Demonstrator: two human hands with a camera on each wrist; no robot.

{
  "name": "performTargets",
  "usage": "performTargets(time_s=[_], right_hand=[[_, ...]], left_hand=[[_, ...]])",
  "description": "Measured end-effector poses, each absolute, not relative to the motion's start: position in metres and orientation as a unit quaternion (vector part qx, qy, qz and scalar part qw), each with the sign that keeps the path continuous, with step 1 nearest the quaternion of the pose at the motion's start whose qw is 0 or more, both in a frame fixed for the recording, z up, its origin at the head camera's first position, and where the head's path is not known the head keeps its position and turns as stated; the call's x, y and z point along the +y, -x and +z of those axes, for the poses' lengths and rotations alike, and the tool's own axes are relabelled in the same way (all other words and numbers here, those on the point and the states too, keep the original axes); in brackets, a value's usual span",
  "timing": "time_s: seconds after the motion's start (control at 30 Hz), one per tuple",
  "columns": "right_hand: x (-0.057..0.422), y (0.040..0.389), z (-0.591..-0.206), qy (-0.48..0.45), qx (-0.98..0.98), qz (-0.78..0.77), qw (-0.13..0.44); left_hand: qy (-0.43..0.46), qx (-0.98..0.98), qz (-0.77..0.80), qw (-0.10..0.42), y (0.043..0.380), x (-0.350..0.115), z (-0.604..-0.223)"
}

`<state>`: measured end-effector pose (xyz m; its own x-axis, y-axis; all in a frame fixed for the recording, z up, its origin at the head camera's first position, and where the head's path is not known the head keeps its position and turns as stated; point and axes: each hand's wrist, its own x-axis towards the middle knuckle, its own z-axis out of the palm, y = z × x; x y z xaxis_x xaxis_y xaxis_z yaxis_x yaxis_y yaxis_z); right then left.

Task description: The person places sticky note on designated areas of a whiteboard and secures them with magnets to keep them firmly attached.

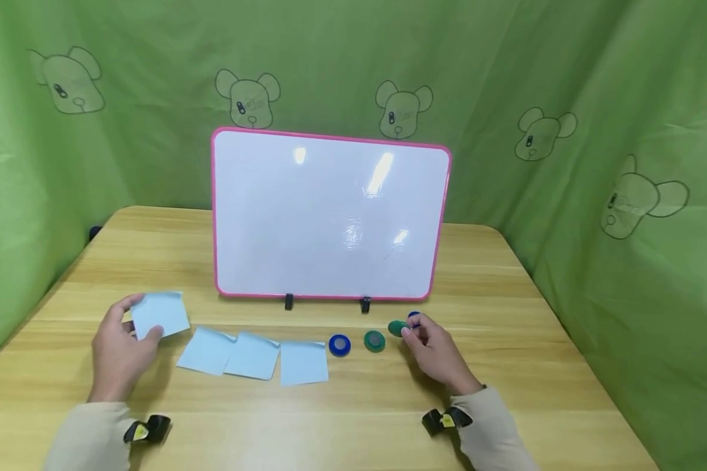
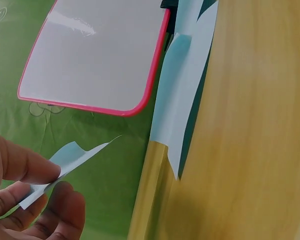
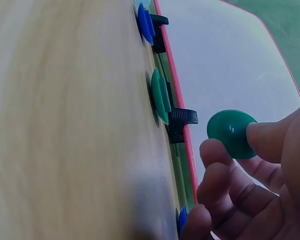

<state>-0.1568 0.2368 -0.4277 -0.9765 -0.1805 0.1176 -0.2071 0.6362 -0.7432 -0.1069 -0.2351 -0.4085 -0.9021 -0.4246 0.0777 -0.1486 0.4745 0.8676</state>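
Note:
My left hand (image 1: 120, 350) pinches a light blue sticky note (image 1: 160, 313) between thumb and fingers, raised over the left of the table; in the left wrist view the note (image 2: 72, 159) curls at its edge. My right hand (image 1: 438, 353) holds a round green magnet (image 3: 232, 133) between thumb and fingertips, right of the other magnets. A blue magnet (image 1: 414, 315) lies partly hidden behind that hand. Another green magnet (image 1: 374, 341) and a blue magnet (image 1: 339, 345) lie on the table with grey discs facing up. Three sticky notes (image 1: 251, 355) lie in a row between the hands.
A whiteboard (image 1: 330, 216) with a pink frame stands upright at the back on black feet (image 1: 365, 305). The wooden table (image 1: 259, 425) has rounded far corners. A green curtain (image 1: 330, 65) with mouse-head drawings hangs behind and on both sides.

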Motion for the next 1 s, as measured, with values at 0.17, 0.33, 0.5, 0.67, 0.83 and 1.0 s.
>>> performTargets(time_s=[0.17,0.33,0.5,0.67,0.83,1.0], right_hand=[[0.236,0.156,-0.423,-0.098,-0.899,0.426,-0.003],[0.238,0.158,-0.420,-0.084,-0.891,0.445,-0.028],[0.238,0.160,-0.415,-0.078,-0.887,0.453,-0.038],[0.238,0.162,-0.412,-0.087,-0.890,0.447,-0.032],[0.238,0.163,-0.412,-0.096,-0.896,0.433,-0.018],[0.238,0.166,-0.411,-0.107,-0.900,0.421,-0.006]], left_hand=[[-0.157,-0.851,-0.482,0.141,0.108,-0.231,-0.406],[-0.148,-0.856,-0.475,0.142,0.110,-0.228,-0.403],[-0.140,-0.854,-0.481,0.142,0.113,-0.226,-0.399],[-0.126,-0.854,-0.483,0.146,0.116,-0.226,-0.394],[-0.111,-0.861,-0.474,0.147,0.117,-0.225,-0.391],[-0.106,-0.864,-0.471,0.146,0.117,-0.222,-0.389]])
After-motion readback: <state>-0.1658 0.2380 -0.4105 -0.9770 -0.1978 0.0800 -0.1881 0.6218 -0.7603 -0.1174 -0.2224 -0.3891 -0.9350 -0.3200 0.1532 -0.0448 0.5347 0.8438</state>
